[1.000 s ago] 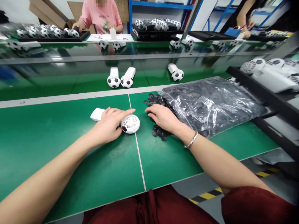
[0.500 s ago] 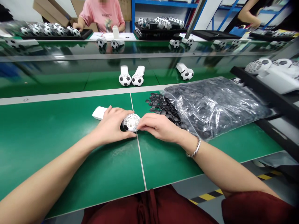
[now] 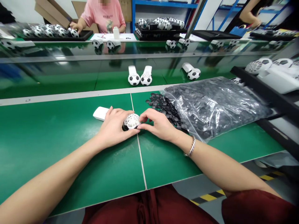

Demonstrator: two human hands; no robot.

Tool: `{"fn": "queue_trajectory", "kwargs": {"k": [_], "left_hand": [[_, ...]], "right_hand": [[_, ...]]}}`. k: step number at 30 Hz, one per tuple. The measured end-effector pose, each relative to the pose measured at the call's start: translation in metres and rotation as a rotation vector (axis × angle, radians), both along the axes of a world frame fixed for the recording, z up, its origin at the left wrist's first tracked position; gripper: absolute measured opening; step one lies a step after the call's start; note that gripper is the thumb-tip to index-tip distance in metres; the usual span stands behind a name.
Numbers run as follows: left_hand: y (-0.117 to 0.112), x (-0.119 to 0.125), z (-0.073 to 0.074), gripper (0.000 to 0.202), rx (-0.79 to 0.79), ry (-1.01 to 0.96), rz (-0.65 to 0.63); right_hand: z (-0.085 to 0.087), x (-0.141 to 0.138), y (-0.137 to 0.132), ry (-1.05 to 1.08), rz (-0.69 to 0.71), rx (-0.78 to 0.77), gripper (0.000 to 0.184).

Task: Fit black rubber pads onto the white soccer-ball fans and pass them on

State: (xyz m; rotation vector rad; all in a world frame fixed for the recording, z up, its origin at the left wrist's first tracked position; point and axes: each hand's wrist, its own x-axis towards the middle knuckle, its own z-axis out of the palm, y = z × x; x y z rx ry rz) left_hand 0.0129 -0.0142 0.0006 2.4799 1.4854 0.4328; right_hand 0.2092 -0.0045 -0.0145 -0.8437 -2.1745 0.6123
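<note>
A white handheld device with a soccer-ball head [image 3: 132, 120] lies on the green worktop, its white handle [image 3: 100, 113] pointing left. My left hand [image 3: 115, 126] wraps round it from the left, thumb in front and fingers behind. The head's top is an open white lattice, with black patches low on its side. My right hand [image 3: 155, 123] meets the head's right edge with bent index finger and thumb. Anything between those fingertips is too small to make out. Loose black patches [image 3: 167, 107] lie just behind my right hand, at the mouth of a clear plastic bag [image 3: 219, 105].
Beyond the worktop, a green conveyor carries soccer-ball devices [image 3: 134, 79]. A black tray [image 3: 268, 93] of white devices stands at the right. Across the line, a person in a pink shirt [image 3: 104, 15] touches a ball in a tray. Another person's arm [image 3: 249, 15] shows at the far right.
The devices on the near conveyor have shifted right; those on the far strip have shifted left. My right index finger and thumb have spread slightly at the ball's edge. My left hand keeps its hold.
</note>
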Motion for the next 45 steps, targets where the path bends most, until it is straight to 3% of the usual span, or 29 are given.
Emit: {"fn": "queue_trajectory", "kwargs": {"k": [5,12,23,41,43,45], "left_hand": [[-0.001,-0.001,-0.001,0.06,0.007,-0.026,-0.003],[-0.001,-0.002,-0.001,0.058,-0.006,-0.047,-0.012],[-0.002,-0.002,-0.001,0.058,0.003,-0.053,-0.023],[-0.003,0.004,-0.001,0.048,0.058,-0.069,-0.025],[-0.002,0.003,-0.002,0.052,0.053,-0.074,-0.082],[-0.001,0.002,-0.002,0.058,0.041,-0.09,-0.145]], "right_hand": [[-0.006,0.001,0.005,0.008,-0.031,-0.056,0.024],[-0.011,0.002,0.009,0.07,0.08,-0.297,0.036],[-0.012,0.003,0.016,0.142,0.16,-0.39,0.042],[-0.007,-0.009,0.007,0.077,0.088,-0.283,0.033],[-0.002,-0.005,0.013,0.079,0.006,-0.243,0.027],[0.003,0.005,0.022,0.083,-0.18,-0.14,0.019]]}}
